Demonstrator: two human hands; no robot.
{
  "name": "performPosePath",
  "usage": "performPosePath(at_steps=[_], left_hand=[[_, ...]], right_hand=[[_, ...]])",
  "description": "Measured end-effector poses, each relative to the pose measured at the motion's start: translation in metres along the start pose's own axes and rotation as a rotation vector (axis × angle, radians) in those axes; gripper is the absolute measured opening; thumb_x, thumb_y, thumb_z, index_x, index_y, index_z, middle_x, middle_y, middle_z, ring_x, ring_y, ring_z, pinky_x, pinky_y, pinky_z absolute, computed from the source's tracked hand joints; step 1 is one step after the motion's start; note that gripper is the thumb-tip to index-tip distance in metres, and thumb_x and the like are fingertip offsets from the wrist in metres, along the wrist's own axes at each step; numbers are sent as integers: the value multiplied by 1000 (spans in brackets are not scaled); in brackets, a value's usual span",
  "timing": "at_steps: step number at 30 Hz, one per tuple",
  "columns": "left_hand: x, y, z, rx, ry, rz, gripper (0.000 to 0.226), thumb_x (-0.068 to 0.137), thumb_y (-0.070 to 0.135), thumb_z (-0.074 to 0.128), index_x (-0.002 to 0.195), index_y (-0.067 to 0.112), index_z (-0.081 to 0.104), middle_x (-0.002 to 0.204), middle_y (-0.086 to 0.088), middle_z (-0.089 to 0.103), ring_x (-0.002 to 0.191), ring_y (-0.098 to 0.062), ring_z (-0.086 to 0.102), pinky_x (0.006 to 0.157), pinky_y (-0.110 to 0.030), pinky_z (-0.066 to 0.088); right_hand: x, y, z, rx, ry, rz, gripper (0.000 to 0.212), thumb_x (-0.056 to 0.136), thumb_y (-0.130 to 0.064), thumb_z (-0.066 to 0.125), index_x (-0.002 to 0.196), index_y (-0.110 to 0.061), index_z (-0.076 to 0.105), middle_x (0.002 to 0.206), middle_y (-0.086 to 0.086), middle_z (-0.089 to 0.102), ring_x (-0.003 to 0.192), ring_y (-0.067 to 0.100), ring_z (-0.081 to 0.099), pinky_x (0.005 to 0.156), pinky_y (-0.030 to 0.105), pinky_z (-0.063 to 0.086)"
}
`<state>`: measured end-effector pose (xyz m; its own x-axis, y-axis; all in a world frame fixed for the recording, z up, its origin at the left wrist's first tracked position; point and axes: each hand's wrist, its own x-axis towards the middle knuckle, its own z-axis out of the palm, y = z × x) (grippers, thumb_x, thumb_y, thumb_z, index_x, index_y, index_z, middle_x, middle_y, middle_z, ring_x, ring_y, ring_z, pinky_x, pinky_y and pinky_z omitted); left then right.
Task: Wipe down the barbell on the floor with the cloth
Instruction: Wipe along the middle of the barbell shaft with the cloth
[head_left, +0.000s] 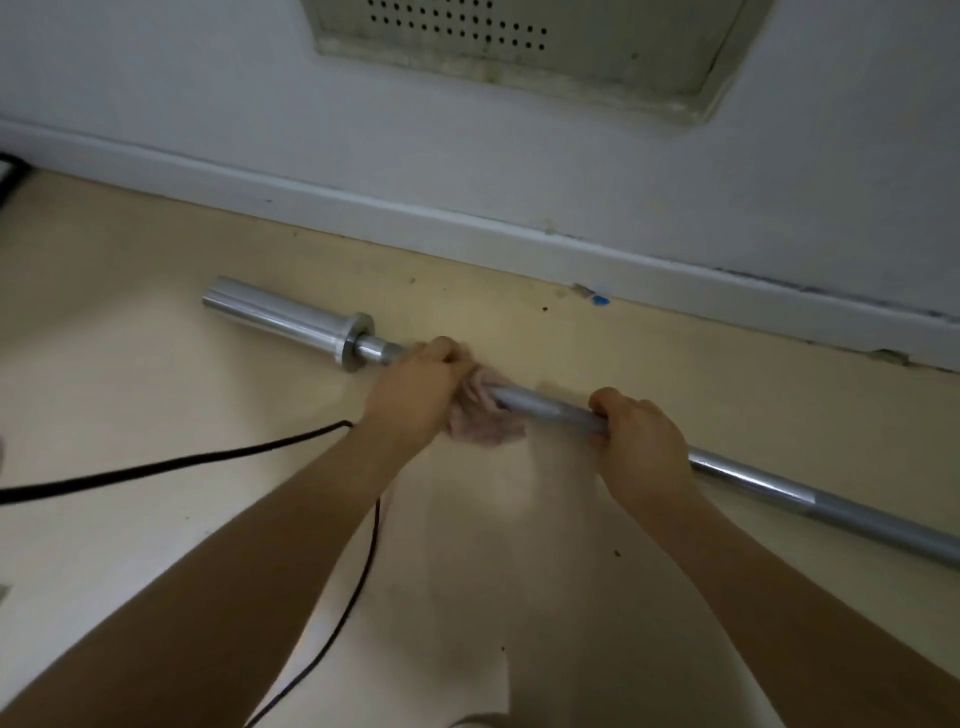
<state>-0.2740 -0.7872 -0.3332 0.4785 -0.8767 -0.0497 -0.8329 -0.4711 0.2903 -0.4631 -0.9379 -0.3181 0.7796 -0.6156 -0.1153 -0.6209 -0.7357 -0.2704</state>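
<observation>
A silver barbell (545, 404) lies on the beige floor, running from its thick sleeve and collar (291, 319) at the left down toward the right edge. My left hand (415, 387) grips a pinkish cloth (485, 423) wrapped around the shaft just right of the collar. The cloth hangs a little below the bar. My right hand (641, 439) grips the bare shaft a short way to the right of the cloth. Both forearms reach in from the bottom of the view.
A black cable (171, 465) crosses the floor from the left edge and curves down under my left forearm. A white wall with a skirting board (467, 228) runs close behind the bar. A perforated panel (519, 41) sits in the wall above.
</observation>
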Motion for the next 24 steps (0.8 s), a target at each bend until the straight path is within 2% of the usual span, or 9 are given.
performPosePath(at_steps=[2,4,7,11,14,17,19,21,24], left_hand=[[-7,-32,-1,-157,102,-165,25,87,29,52,106,19,66,117,-6,61,106,-28,58,94,-42,47],[-5,-33,6,-120,134,-196,24,87,26,53,99,12,67,112,-8,62,101,-27,61,90,-40,50],[7,30,26,-137,65,-52,20,81,13,62,100,9,66,116,-11,62,99,-32,61,85,-39,52],[15,72,33,-137,103,182,26,79,18,59,102,13,70,98,-8,70,86,-30,61,76,-33,54],[9,8,12,-103,56,-2,34,74,21,67,107,23,65,98,1,67,93,-26,60,82,-37,49],[-3,-43,-5,-107,163,-296,21,75,9,67,96,13,69,92,-7,67,88,-28,62,75,-31,47],[1,-32,-2,-50,173,-317,29,64,-2,72,91,9,70,91,-13,67,88,-32,61,76,-34,47],[6,-4,11,-12,170,-331,26,69,-4,64,92,8,67,95,-13,65,93,-36,58,82,-37,43],[13,57,37,-30,103,-197,24,80,6,54,103,10,62,106,-11,64,104,-33,56,95,-39,39]], right_hand=[[1,-2,3,-4,19,-23,25,76,6,52,94,-7,62,83,14,65,80,33,55,61,35,40],[4,-7,7,9,23,-50,27,72,10,53,92,-4,64,80,15,65,78,34,55,62,37,44],[6,-8,10,18,27,-41,26,68,11,55,88,-3,65,75,16,65,74,36,56,60,38,43],[7,-1,5,18,30,-29,22,75,6,58,95,-4,60,81,17,65,78,37,56,62,38,40],[9,2,6,-13,36,-58,15,78,3,60,90,-5,59,81,15,63,78,35,55,61,36,37],[8,-1,13,24,57,-79,23,66,17,56,80,-1,60,72,18,62,68,35,54,57,33,35],[8,-2,15,30,68,-80,24,62,19,56,77,0,60,68,18,61,65,35,54,55,33,34],[9,-1,15,33,69,-71,20,66,16,59,78,0,61,69,17,62,67,35,54,56,34,35],[12,-2,13,29,59,-38,15,73,7,61,85,-3,62,76,15,64,75,34,55,61,36,38]])
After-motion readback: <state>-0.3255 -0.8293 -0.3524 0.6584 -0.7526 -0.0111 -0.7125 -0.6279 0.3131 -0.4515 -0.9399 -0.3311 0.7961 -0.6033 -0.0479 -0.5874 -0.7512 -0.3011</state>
